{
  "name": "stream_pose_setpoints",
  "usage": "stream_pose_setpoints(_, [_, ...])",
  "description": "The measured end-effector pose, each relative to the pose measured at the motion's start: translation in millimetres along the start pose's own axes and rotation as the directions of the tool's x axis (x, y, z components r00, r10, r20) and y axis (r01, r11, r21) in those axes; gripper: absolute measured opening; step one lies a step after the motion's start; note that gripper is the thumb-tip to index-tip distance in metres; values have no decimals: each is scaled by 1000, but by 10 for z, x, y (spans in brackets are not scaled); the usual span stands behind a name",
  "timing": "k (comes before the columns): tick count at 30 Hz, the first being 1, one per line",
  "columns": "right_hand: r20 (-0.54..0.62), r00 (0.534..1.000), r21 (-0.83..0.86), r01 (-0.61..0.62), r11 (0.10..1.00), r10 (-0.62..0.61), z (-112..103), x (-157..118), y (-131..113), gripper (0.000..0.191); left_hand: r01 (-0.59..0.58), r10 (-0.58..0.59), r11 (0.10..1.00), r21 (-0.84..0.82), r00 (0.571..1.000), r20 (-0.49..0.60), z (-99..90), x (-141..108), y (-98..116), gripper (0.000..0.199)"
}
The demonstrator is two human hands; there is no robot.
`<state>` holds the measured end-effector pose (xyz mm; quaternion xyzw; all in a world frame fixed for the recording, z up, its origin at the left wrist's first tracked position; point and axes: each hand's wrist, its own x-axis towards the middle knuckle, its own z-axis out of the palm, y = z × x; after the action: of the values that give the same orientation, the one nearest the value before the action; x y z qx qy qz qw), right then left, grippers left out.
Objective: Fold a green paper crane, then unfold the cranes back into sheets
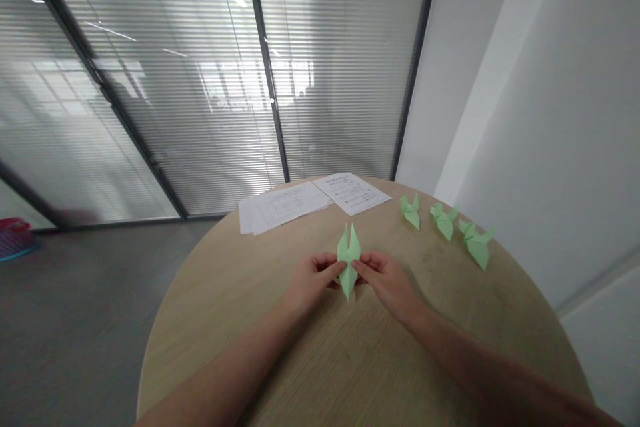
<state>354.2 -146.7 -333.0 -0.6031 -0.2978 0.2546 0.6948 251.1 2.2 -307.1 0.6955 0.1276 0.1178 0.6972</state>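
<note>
A light green folded paper [349, 252] is held between my two hands over the middle of the round table. Two narrow points stick up at its far end, split by a slit, and one broad point faces me. My left hand [320, 274] pinches its left edge, thumb on top and fingers curled beneath. On the opposite edge my right hand [381, 274] grips it the same way, its thumb lying on the paper's face. The fingertips under the paper are partly hidden.
Several printed sheets [287, 206] lie at the table's far edge. To the right stand three green origami figures, the nearest [477, 245] close to the rim of the wooden table [320, 374]. A white wall [575, 114] rises on the right; a basket [16, 239] sits on the floor at left.
</note>
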Motion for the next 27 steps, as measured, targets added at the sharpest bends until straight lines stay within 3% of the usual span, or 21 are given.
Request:
stream_pose_setpoints(9, [73, 997, 27, -16, 999, 14, 10, -7, -11, 34, 47, -48, 999, -22, 997, -54, -13, -24, -8, 36])
stream_pose_setpoints(18, [62, 996, 115, -65, 991, 58, -6, -7, -2, 39, 71, -77, 992, -99, 995, -58, 35, -33, -13, 38])
stream_pose_setpoints(27, [126, 991, 97, -60, 993, 48, 49, -26, 13, 39, -23, 24, 1000, 8, 996, -91, 18, -39, 13, 38])
